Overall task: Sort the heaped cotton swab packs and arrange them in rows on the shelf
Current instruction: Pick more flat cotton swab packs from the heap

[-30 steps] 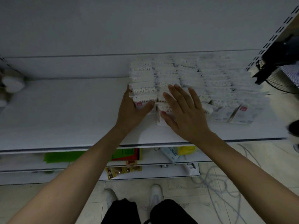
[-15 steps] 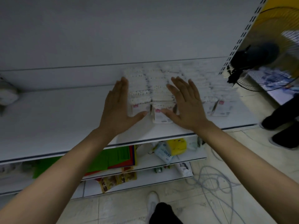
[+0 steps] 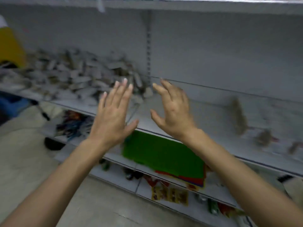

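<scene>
A blurred heap of white cotton swab packs (image 3: 78, 74) lies on the left part of the white shelf (image 3: 205, 115). My left hand (image 3: 113, 117) hangs in the air in front of the heap's right end, fingers straight and spread, holding nothing. My right hand (image 3: 172, 110) is beside it over the bare shelf, fingers loosely bent and apart, also empty. Neither hand touches a pack. A few blurred packs (image 3: 237, 117) show on the shelf at the far right.
An upright slotted post (image 3: 148, 51) divides the shelf back behind the heap's right end. Lower shelves hold a green sheet stack (image 3: 162, 153), snack packets (image 3: 170, 195) and other goods. A yellow object (image 3: 9, 46) stands at the far left. Pale floor lies below.
My view has swung left from the arranged rows to the heap. Both hands have lifted off the rows and now hover empty in front of the heap's right end.
</scene>
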A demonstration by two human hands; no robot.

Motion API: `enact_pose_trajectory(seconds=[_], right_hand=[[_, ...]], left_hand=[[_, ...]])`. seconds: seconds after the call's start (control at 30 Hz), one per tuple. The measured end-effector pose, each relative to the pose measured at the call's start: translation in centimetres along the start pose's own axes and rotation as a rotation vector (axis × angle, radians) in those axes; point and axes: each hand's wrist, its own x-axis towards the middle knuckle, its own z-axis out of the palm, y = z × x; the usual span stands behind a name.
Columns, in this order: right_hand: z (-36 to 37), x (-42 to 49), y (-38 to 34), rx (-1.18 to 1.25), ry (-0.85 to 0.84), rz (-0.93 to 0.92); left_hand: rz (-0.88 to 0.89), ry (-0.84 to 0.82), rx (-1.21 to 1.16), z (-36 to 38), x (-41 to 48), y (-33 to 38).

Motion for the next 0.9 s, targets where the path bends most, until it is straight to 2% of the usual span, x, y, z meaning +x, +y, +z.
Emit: enact_pose_trajectory(seconds=[0.2,0.5,0.63,0.73,0.83,0.9], right_hand=[[6.6,7.3,-12.5,0.178,-0.128,-0.100],[17.7,13.6,-21.0,0.240,-0.279,-0.160],[23.7,18.6,-24.1,0.304,-0.296,-0.085],[28.5,22.0,-26.3,0.380,-0.303,0.038],[32.9,23.7,-28.0,0.473,-0.334,0.199],[35.4,24.5,-28.9,0.508,-0.376,0.226]], left_hand=[[-0.231,0.046,0.126,-8.7,-5.5,-10.2],[-0.512,-0.008,0.154,-9.6,-9.2,-24.1],[-0.548,-0.039,0.178,-10.4,-7.4,-32.5],[-0.563,-0.098,0.156,-9.8,-6.0,-38.0],[-0.588,-0.146,0.082,-8.1,-5.4,-41.8],[-0.617,-0.147,0.041,-7.0,-5.4,-43.9]])
